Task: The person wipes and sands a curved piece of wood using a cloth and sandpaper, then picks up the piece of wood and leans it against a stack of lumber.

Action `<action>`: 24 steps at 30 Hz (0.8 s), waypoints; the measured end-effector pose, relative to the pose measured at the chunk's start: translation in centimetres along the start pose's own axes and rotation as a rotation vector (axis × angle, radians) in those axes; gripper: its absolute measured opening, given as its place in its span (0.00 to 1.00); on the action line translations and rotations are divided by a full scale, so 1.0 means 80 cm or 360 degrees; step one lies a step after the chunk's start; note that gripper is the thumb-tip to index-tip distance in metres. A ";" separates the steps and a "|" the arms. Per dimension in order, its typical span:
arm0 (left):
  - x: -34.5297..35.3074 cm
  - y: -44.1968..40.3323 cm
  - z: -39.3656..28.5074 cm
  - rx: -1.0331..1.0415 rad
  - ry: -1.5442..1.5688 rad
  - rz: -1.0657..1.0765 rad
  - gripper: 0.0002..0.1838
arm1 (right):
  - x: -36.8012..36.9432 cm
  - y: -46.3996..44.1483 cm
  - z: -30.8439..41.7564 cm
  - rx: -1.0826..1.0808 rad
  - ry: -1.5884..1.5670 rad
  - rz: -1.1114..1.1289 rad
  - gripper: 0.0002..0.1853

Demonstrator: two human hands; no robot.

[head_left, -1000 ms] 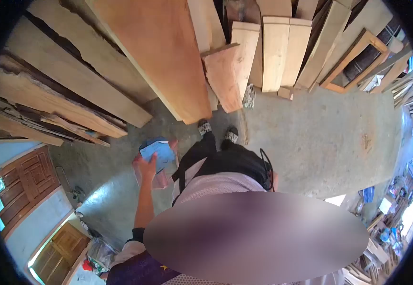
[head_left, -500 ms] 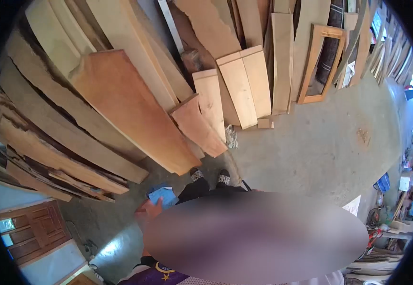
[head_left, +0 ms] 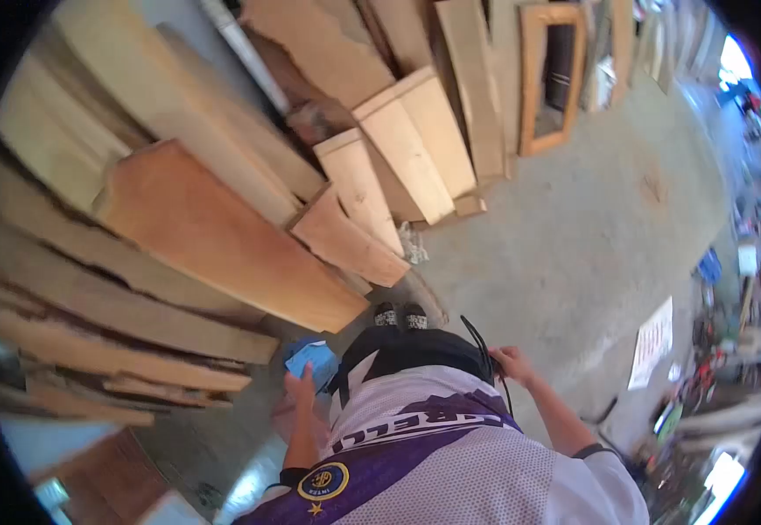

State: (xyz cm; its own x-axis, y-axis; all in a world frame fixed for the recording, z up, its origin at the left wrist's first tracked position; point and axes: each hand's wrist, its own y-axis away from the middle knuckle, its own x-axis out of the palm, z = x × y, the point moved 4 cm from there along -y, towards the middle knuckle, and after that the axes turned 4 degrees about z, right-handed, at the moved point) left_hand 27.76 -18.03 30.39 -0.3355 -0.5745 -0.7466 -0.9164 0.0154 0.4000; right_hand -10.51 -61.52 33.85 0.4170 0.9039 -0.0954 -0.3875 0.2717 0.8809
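Note:
My left hand [head_left: 301, 385] is closed on a light-blue, folded, cloth-like thing [head_left: 312, 360], low beside my left leg. Its exact kind is not clear. A blurred pinkish patch [head_left: 284, 418] shows beside that forearm. By my right hip, my right hand [head_left: 510, 364] has its fingers curled at a thin black cord [head_left: 485, 352], which arches up in front and hangs down past the hand. My dark shoes [head_left: 399, 316] stand on the floor, just right of a wide reddish-brown wood slab [head_left: 223, 232].
Many boards lean in a row from left to top, among them pale planks [head_left: 406, 149] and a short reddish board [head_left: 350, 232]. A wooden frame [head_left: 533, 79] leans at upper right. A white printed sheet [head_left: 652, 344] lies on the concrete floor [head_left: 564, 254]; clutter lines the right side.
The view has turned and tilted, so my torso and right arm now show. The blue thing stays in my left hand. More of the black cord is visible at my right hand.

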 end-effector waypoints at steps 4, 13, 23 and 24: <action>0.022 -0.060 0.018 0.0403 0.0092 0.0118 0.28 | 0.008 0.036 -0.020 -0.0055 -0.0139 -0.0084 0.21; -0.005 -0.133 -0.040 0.0393 -0.0271 0.0439 0.26 | 0.034 0.076 -0.021 -0.0169 -0.0666 -0.0287 0.25; -0.006 -0.220 -0.065 0.0394 -0.0314 0.0398 0.28 | 0.031 0.058 0.005 0.0115 -0.0221 -0.0126 0.23; -0.003 -0.224 -0.069 0.0420 -0.0312 0.0513 0.31 | 0.030 0.060 0.008 0.0096 -0.0163 -0.0017 0.22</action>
